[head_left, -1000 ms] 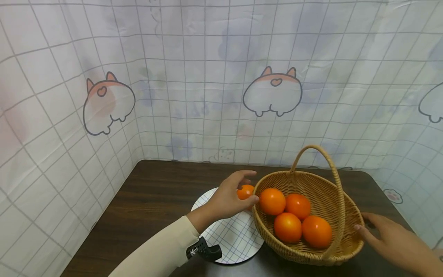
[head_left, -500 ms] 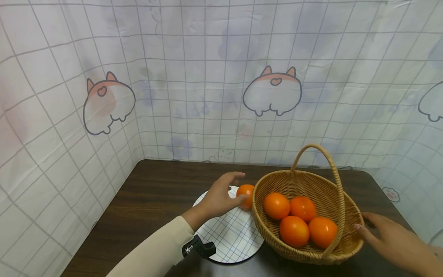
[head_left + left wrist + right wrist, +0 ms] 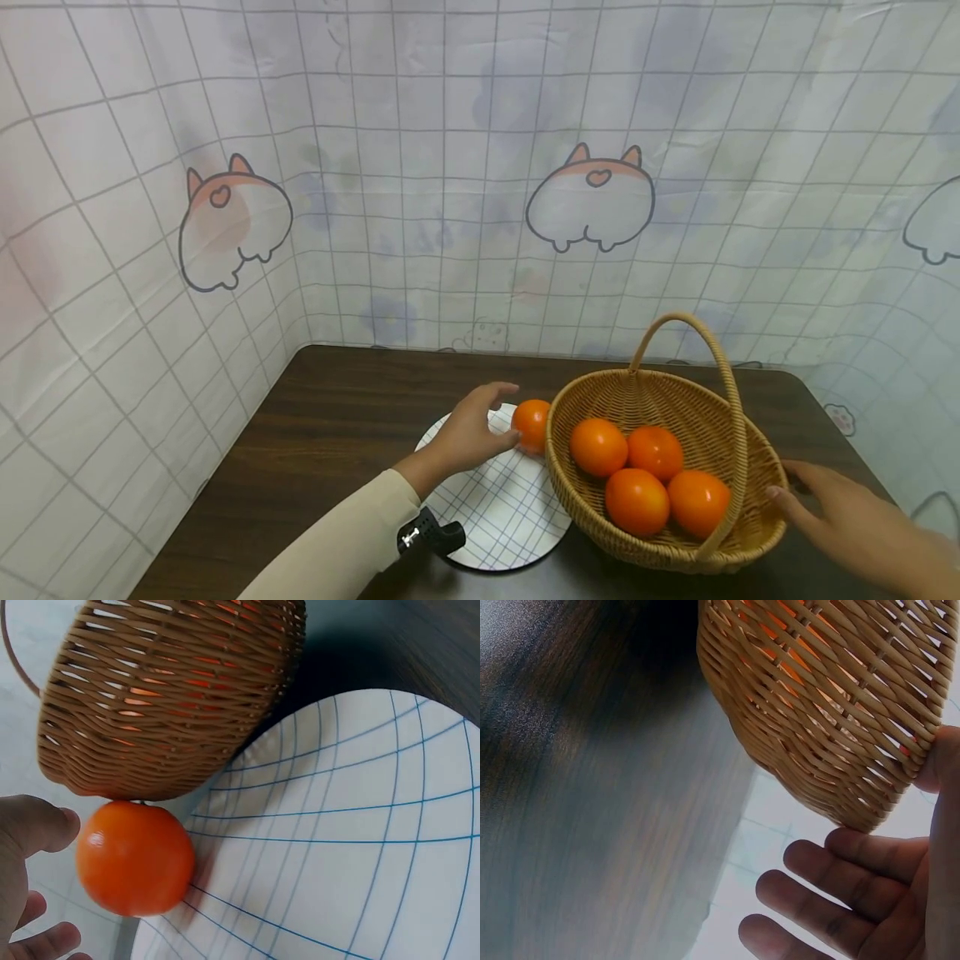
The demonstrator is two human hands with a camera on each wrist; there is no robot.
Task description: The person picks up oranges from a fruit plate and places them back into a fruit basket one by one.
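A wicker basket (image 3: 759,450) with a tall arched handle holds several oranges (image 3: 637,502). My right hand (image 3: 862,521) pinches its right end, thumb at the rim and fingers outside; in the right wrist view the index fingertip meets the weave while the other fingers extend freely. Another orange (image 3: 135,859) sits at the far edge of a round white plate (image 3: 495,517) with blue grid lines, close against the basket's left side. My left hand (image 3: 465,433) hovers over the plate, fingers spread and holding nothing, its thumb just short of that orange.
The dark wood table (image 3: 352,400) lies under everything. A white grid-patterned curtain (image 3: 420,208) with cartoon animal prints encloses the back and both sides. A black strap device (image 3: 431,532) is on my left wrist.
My left hand has drawn back leftward from the basket's rim, uncovering the orange on the plate. The oranges inside the basket have shifted to the right. My right hand stays at the basket.
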